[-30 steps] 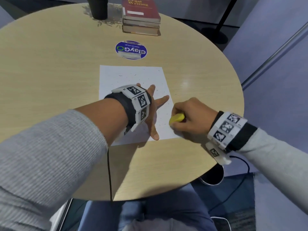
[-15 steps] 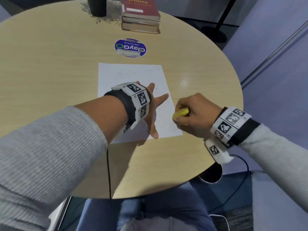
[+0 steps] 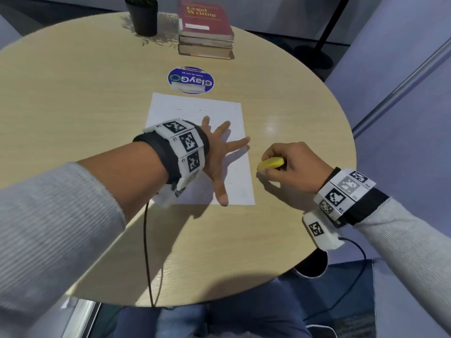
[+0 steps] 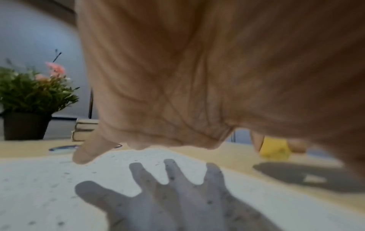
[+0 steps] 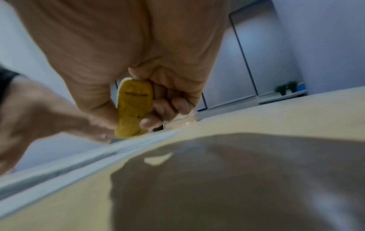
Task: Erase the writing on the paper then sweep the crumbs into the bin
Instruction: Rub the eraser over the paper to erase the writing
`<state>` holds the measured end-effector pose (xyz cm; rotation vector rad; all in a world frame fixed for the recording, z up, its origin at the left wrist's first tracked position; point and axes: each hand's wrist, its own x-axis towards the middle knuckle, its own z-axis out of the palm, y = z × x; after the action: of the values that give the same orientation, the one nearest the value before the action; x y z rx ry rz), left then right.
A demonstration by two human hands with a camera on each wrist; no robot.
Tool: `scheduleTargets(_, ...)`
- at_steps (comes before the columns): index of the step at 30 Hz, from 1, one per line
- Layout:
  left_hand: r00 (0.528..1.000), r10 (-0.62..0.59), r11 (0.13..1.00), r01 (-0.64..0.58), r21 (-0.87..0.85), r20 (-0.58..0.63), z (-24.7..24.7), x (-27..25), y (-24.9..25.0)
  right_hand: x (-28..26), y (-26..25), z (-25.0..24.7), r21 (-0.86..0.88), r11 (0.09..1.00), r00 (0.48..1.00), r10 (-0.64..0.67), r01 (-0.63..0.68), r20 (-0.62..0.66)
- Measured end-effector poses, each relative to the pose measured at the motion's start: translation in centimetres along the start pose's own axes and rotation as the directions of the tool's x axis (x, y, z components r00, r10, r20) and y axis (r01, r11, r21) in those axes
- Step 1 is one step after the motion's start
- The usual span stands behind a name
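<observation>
A white sheet of paper lies mid-table, speckled with dark eraser crumbs and a few faint pencil marks near its far edge. My left hand hovers just above the sheet with fingers spread and straight, casting its shadow on the paper. My right hand grips a yellow eraser over the bare wood, just off the paper's right edge. In the right wrist view the eraser is pinched between thumb and curled fingers. A dark round bin shows below the table's near right edge.
A round wooden table carries a blue round sticker beyond the paper, a stack of books with a red one on top, and a potted plant at the far side. Cables hang from both wrists.
My right hand has carried the eraser rightward off the paper onto the bare table. My left hand has lifted slightly and spread over the sheet.
</observation>
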<state>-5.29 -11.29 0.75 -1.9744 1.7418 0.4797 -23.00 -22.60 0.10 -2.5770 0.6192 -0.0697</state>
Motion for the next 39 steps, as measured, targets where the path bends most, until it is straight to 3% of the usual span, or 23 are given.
scheduleTargets(4,1.0,0.006,1.0,-0.006,0.001,0.01,-0.7,0.1,0.8,0.2,-0.7,1.0,-0.031,0.998,0.997,-0.052,0.054,0.047)
scheduleTargets(9,0.989,-0.05,0.992,0.065,-0.109,0.136,0.2,0.1,1.0,0.3,-1.5,2.0,-0.139,0.985,0.987,-0.083,0.102,0.137)
scheduleTargets(12,0.984,-0.065,0.987,0.087,-0.132,0.164,0.1,0.2,1.1,0.1,-1.8,2.4,-0.151,0.983,0.988,-0.084,0.103,0.129)
scheduleTargets(15,0.981,-0.072,0.984,0.099,-0.146,0.18,0.1,0.3,1.1,-1.3,-3.0,3.1,-0.084,0.978,0.957,-0.165,0.189,0.239)
scheduleTargets(19,0.982,-0.079,0.987,0.101,-0.127,0.172,0.2,0.6,1.0,0.0,-1.9,1.9,-0.108,0.991,0.989,-0.067,0.081,0.129)
scheduleTargets(23,0.982,-0.086,0.985,0.109,-0.132,0.167,0.2,0.6,1.1,-0.9,-3.1,3.2,-0.075,0.979,0.958,-0.168,0.189,0.231)
scheduleTargets(27,0.982,-0.087,0.987,0.108,-0.118,0.17,0.4,0.9,1.0,-0.1,-2.1,1.8,-0.087,0.993,0.988,-0.072,0.084,0.139)
scheduleTargets(31,0.983,-0.09,0.988,0.108,-0.113,0.16,0.3,0.8,1.0,-1.2,-3.3,3.3,-0.028,0.979,0.949,-0.186,0.2,0.254)
scheduleTargets(35,0.984,-0.089,0.989,0.106,-0.103,0.157,0.4,0.8,1.0,-0.1,-2.3,2.1,-0.063,0.991,0.981,-0.109,0.121,0.161)
scheduleTargets(39,0.984,-0.092,0.988,0.109,-0.11,0.153,0.4,0.9,1.0,-0.7,-2.8,3.1,-0.031,0.981,0.953,-0.178,0.192,0.246)
